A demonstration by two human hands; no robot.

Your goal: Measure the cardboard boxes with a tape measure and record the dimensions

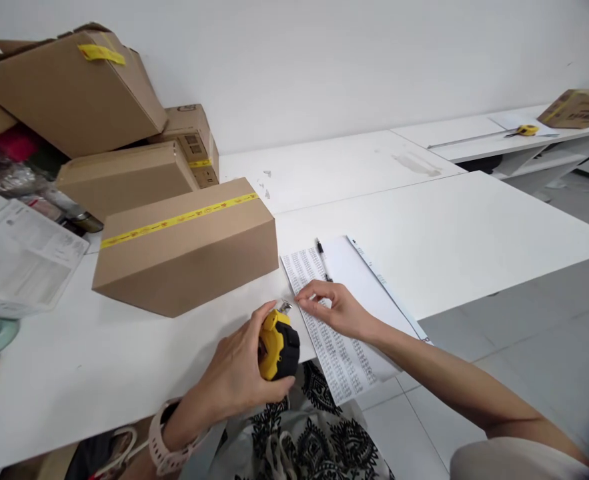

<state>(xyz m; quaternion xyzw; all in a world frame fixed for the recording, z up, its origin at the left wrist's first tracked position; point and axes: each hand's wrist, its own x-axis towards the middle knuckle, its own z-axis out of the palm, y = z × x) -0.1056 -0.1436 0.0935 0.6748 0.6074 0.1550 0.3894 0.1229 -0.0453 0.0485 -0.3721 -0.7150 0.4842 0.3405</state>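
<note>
My left hand [237, 367] is wrapped round a yellow and black tape measure [277, 343], held over the table's front edge. The short metal end of its blade [285, 306] sticks out at the top. Just right of that end is my right hand [331, 310], thumb and forefinger brought together in a pinch. Whether anything small sits between those fingertips is hidden. Beneath the right hand lies a printed sheet of number columns [341, 357] on a clipboard-like board, with a black and white pen [323, 257] on it. A taped cardboard box [214, 260] stands behind my left hand.
More cardboard boxes [69, 87] are stacked at the back left, beside plastic-wrapped items and a white package [19, 250]. On the far right stand another box [579, 109] and a second tape measure [527, 130] with its blade out. The white table [424, 233] ends above a tiled floor.
</note>
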